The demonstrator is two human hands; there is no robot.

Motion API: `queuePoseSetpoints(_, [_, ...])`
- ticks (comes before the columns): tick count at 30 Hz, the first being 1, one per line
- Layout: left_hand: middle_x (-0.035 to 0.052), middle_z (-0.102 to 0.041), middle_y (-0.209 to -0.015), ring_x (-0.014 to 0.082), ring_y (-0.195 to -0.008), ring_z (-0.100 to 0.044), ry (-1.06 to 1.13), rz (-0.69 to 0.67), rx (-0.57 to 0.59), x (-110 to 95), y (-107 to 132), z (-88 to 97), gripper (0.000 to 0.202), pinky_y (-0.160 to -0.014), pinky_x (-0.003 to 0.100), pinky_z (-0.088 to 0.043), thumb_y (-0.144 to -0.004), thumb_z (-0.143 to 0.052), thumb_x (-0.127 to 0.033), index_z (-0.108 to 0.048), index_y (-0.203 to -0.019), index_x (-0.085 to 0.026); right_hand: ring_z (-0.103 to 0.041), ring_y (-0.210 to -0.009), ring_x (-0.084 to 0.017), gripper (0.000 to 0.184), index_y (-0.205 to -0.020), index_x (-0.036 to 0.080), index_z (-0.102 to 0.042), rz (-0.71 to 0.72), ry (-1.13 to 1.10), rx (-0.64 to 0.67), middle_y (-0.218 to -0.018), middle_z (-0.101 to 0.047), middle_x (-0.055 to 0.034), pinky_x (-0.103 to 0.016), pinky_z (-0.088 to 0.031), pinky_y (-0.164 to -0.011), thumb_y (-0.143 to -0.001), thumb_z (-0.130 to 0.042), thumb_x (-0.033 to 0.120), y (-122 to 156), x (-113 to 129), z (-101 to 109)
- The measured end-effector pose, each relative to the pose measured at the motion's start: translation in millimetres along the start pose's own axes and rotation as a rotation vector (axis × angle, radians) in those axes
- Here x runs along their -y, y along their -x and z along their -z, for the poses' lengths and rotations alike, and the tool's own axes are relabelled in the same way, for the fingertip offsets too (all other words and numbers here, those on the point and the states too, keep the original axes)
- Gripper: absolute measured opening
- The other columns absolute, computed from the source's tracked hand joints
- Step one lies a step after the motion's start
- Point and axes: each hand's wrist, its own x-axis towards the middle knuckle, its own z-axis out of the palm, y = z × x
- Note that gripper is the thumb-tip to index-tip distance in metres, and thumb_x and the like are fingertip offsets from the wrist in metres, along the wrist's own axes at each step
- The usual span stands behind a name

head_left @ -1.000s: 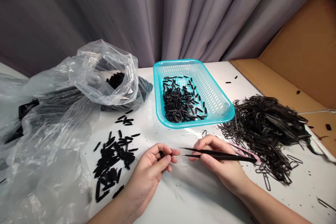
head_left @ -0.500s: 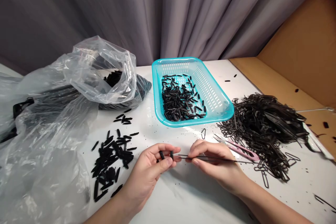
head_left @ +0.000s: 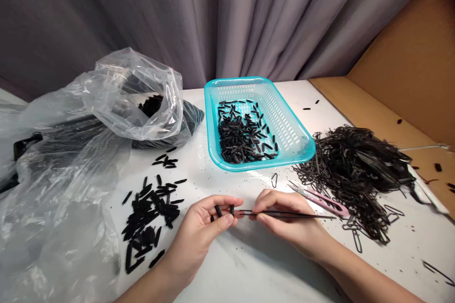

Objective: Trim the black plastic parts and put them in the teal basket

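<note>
My left hand (head_left: 202, 232) pinches a small black ribbed piece (head_left: 232, 209) between thumb and fingertips. A second such black piece (head_left: 218, 210) sits among its fingers. My right hand (head_left: 284, 213) is closed on a thin black strip (head_left: 309, 216), which shows as two close strands running sideways. The strip's left end reaches the piece in my left fingertips; whether it goes through it I cannot tell. Loose black pieces (head_left: 145, 213) lie left of my left hand. Pink-handled thread snips (head_left: 327, 202) lie beyond my right hand, beside a tangled heap of thin black loops (head_left: 366, 161).
A blue plastic basket (head_left: 213, 142) with many black pieces stands beyond my hands. Clear plastic bags (head_left: 71, 227) spread over the left side, one holding more black pieces. Cardboard (head_left: 401, 75) borders the right, and a grey curtain (head_left: 234, 19) hangs behind the white table (head_left: 227, 270).
The strip's right end now shows closer to my right hand, as the strip has shifted slightly left. My left hand keeps its pinch, and the view has moved a little.
</note>
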Motion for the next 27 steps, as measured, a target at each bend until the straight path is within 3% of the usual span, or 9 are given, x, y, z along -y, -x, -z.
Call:
queuePoseSetpoints(5, [0.0034, -0.066, -0.091, 0.0182, -0.090, -0.061, 0.016, 0.010, 0.024, -0.2, 0.3, -0.3, 0.018, -0.082, 0.026, -0.045, -0.076, -0.064, -0.013, -0.068, -0.092, -0.020, -0.061, -0.069, -0.015, 0.006, -0.077, 0.018, -0.064, -0.057, -0.109, -0.012, -0.073, -0.066, -0.0035, -0.025, -0.047, -0.062, -0.080, -0.060, 0.021, -3.1, 0.4, -0.8])
queuePoseSetpoints(12, [0.0042, -0.067, -0.096, 0.0156, -0.087, -0.061, 0.042, 0.010, 0.016, 0.1, -0.8, 1.0, 0.017, -0.081, 0.024, -0.045, -0.076, -0.065, -0.016, -0.067, -0.092, -0.019, -0.065, -0.072, -0.016, 0.004, -0.078, 0.019, -0.063, -0.092, -0.382, 0.024, -0.074, -0.069, -0.0029, -0.029, -0.050, -0.069, -0.079, -0.061, 0.023, -2.7, -1.4, -9.1])
queuePoseSetpoints(19, [0.0047, -0.067, -0.095, 0.0152, -0.086, -0.061, 0.055, 0.016, 0.010, -1.7, 1.1, -1.9, 0.018, -0.080, 0.023, -0.045, -0.075, -0.064, -0.012, -0.068, -0.092, -0.018, -0.057, -0.067, -0.013, 0.004, -0.080, 0.020, -0.063, 0.022, -0.054, -0.073, -0.073, -0.061, -0.0016, -0.026, -0.044, -0.060, -0.078, -0.060, 0.018, -1.1, -1.3, -2.9])
queuePoseSetpoints(27, [0.0033, -0.067, -0.096, 0.0143, -0.086, -0.061, 0.046, 0.002, 0.028, -1.3, 0.7, -1.7, 0.017, -0.081, 0.023, -0.044, -0.076, -0.063, -0.013, -0.067, -0.092, -0.019, -0.057, -0.069, -0.013, 0.007, -0.083, 0.019, -0.063, 0.075, 0.041, -0.054, -0.076, -0.061, -0.0022, -0.025, -0.043, -0.062, -0.080, -0.058, 0.016, 1.5, 1.6, -3.1])
